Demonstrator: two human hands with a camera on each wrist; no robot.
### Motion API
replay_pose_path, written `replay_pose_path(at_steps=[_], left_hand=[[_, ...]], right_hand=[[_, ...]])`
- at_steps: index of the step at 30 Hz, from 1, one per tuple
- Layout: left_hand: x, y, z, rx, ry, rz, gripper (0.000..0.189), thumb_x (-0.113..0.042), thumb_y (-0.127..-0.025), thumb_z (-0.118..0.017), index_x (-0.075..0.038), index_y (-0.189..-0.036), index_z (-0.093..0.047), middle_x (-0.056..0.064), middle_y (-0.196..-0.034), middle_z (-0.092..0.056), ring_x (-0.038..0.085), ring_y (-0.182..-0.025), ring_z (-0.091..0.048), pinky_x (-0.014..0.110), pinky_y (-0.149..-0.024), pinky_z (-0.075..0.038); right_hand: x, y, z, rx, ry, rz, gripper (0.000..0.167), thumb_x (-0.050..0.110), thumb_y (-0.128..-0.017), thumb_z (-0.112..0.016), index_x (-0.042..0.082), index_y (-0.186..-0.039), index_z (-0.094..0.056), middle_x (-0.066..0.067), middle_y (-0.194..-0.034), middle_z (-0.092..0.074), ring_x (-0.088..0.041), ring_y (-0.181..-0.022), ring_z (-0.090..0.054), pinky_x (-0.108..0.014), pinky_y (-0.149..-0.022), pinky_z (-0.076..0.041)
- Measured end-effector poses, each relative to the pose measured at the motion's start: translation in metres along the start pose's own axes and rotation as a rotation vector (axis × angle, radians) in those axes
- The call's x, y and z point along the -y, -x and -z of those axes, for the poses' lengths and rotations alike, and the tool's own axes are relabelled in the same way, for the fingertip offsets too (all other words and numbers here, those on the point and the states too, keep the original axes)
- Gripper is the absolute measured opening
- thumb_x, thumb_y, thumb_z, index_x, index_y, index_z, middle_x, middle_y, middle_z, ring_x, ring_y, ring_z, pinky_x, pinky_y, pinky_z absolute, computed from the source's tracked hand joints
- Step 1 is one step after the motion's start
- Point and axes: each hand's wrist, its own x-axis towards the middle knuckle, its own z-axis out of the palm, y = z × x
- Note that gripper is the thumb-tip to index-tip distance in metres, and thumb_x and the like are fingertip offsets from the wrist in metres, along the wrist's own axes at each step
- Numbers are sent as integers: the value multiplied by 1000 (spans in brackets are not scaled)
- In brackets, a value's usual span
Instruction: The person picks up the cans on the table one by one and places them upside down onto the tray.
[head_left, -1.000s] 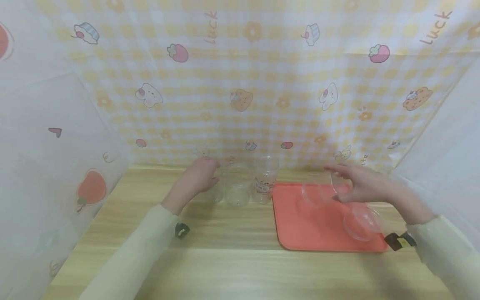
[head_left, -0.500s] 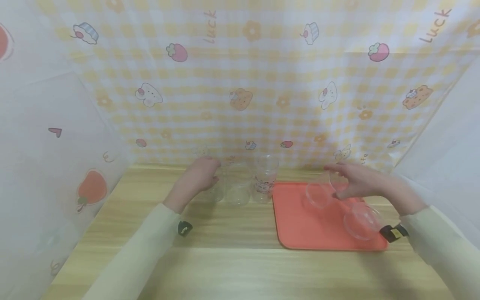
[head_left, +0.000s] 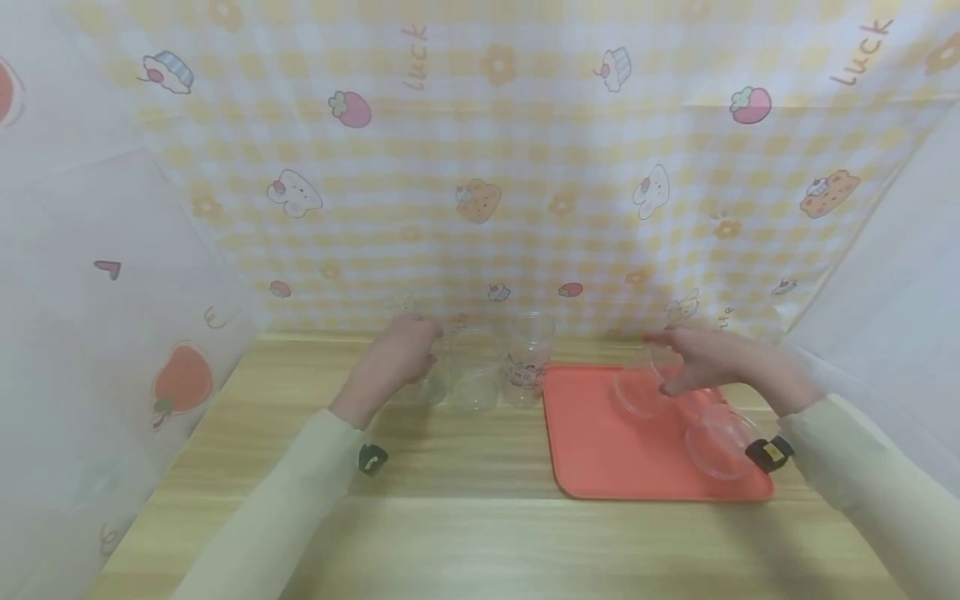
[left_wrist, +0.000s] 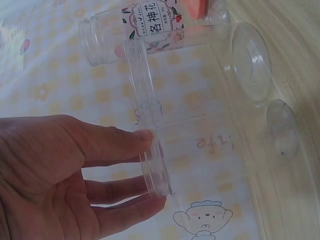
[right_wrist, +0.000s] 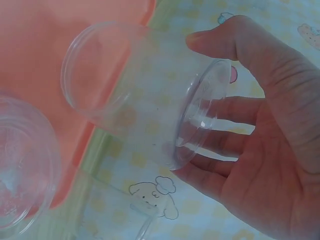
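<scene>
My left hand (head_left: 393, 358) grips the neck of a clear jar (left_wrist: 157, 172) standing at the left of a row, thumb on one side and fingers on the other. Beside it stand another clear jar (head_left: 477, 379) and a clear jar with a printed flower label (head_left: 527, 367). Over the red tray (head_left: 600, 458), my right hand (head_left: 712, 362) holds a clear plastic tub (right_wrist: 150, 90) tilted, its ringed far end toward the tray. In the right wrist view, the thumb is on the tub's side and the fingers are round its near end.
A second round clear container (head_left: 720, 450) sits at the tray's right side. Close behind the jars and tray rises a yellow checked cloth (head_left: 480, 250), with white printed sheets at left and right. Everything stands on a light wooden table (head_left: 450, 542).
My right wrist and sleeve have shifted left, and the hand has moved slightly left with the tub, which has tilted a little. The left hand stays on its jar.
</scene>
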Motion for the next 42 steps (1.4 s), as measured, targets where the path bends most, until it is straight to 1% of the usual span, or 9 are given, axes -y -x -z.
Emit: replay_pose_path(at_steps=[5, 12, 15, 19, 21, 26, 29, 32, 42], left_hand=[[0, 1, -1, -19, -21, -25, 29, -5, -91, -76, 4, -117, -68, 19, -119, -68, 36, -113, -61, 44, -96, -53], [-1, 2, 0, 1, -29, -14, 32, -7, -92, -75, 4, -121, -66, 20, -123, -66, 38, -117, -59, 47, -101, -49], [-2, 3, 0, 6, -24, -11, 33, -7, -92, -75, 4, -122, -66, 21, -124, -65, 39, -120, -57, 48, -104, -47], [-1, 3, 0, 10, -26, -11, 33, -7, -92, -75, 4, -122, -65, 21, -125, -65, 39, -120, -56, 49, -105, -46], [-1, 3, 0, 13, -28, -9, 33, -7, -92, -75, 3, -122, -66, 20, -124, -65, 39, -119, -57, 48, -104, -47], [-2, 3, 0, 4, -27, -8, 31, -8, -92, -76, 2, -120, -68, 19, -122, -66, 37, -116, -58, 47, -101, -50], [-2, 4, 0, -3, -25, -9, 31, -8, -91, -76, 2, -119, -68, 17, -119, -66, 35, -114, -59, 46, -99, -51], [-3, 4, 1, -3, -25, -10, 30, -8, -91, -77, 1, -118, -68, 17, -118, -67, 35, -113, -60, 46, -99, -51], [-1, 4, 3, -7, -16, -25, 34, -6, -90, -76, 4, -122, -68, 20, -124, -66, 38, -118, -59, 47, -102, -49]], right_hand=[[-3, -4, -1, 37, -2, 18, 80, 22, -70, -84, -15, -134, -54, -28, -128, -62, -23, -91, -59, -41, -77, -50], [-4, -9, -1, 103, -6, -20, 80, 23, -71, -83, -16, -134, -53, -32, -130, -59, -20, -83, -59, -39, -75, -50], [-4, -11, -2, 127, -8, -44, 78, 23, -71, -83, -16, -133, -54, -33, -131, -58, -22, -85, -60, -41, -77, -51], [-5, -13, -5, 152, 18, -89, 78, 26, -74, -83, -14, -134, -54, -32, -132, -58, -34, -106, -62, -49, -87, -53], [-7, -15, -7, 155, 44, -103, 76, 27, -76, -81, -14, -134, -54, -30, -131, -59, -40, -113, -60, -54, -93, -51], [-11, -19, -10, 153, 71, -112, 70, 26, -79, -79, -16, -130, -56, -29, -126, -62, -46, -117, -58, -57, -99, -47], [-11, -21, -11, 171, 58, -135, 74, 28, -80, -81, -16, -132, -54, -31, -129, -60, -49, -121, -54, -59, -101, -46], [-10, -21, -11, 188, 52, -158, 78, 31, -82, -82, -16, -136, -51, -32, -132, -57, -49, -124, -52, -59, -101, -45], [-11, -21, -11, 180, 54, -147, 83, 35, -81, -83, -15, -137, -49, -31, -131, -58, -46, -120, -56, -58, -99, -47]])
